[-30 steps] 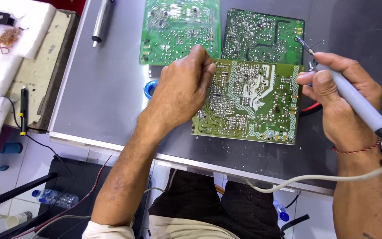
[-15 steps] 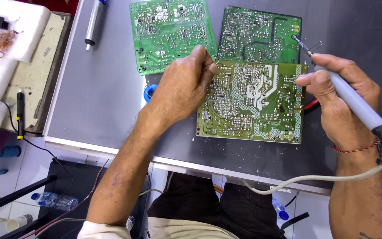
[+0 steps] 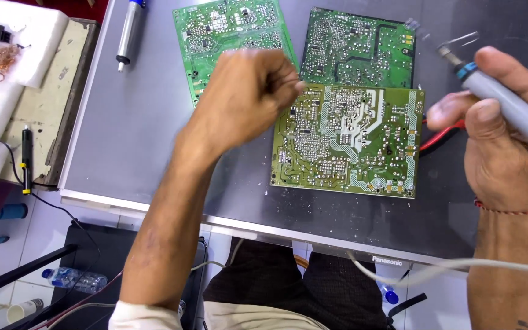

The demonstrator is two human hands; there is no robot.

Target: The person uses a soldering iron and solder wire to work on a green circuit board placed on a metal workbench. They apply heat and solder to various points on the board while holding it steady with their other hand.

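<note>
Left hand: the left hand (image 3: 245, 95) is curled into a loose fist, blurred, raised over the seam between the boards; whether the fingers pinch anything I cannot tell.
Right hand: the right hand (image 3: 502, 131) is wrapped around the grey handle of a soldering iron (image 3: 508, 104), thumb on top, tip pointing up and left, lifted off the boards, likely to keep the hot end clear.
Near board: a yellow-green circuit board (image 3: 349, 140) lies solder side up near the front edge of the grey worktop (image 3: 142, 140), joints exposed for work.
Far boards: a bright green circuit board (image 3: 215, 30) and a dark green circuit board (image 3: 355, 49) lie flat beyond it, touching or just beside it.
Red lead: a red wire (image 3: 438, 139) runs out from under the near board's right edge.
Left side: a desoldering pump (image 3: 129, 30) rests near the worktop's far left corner, within reach.
</note>
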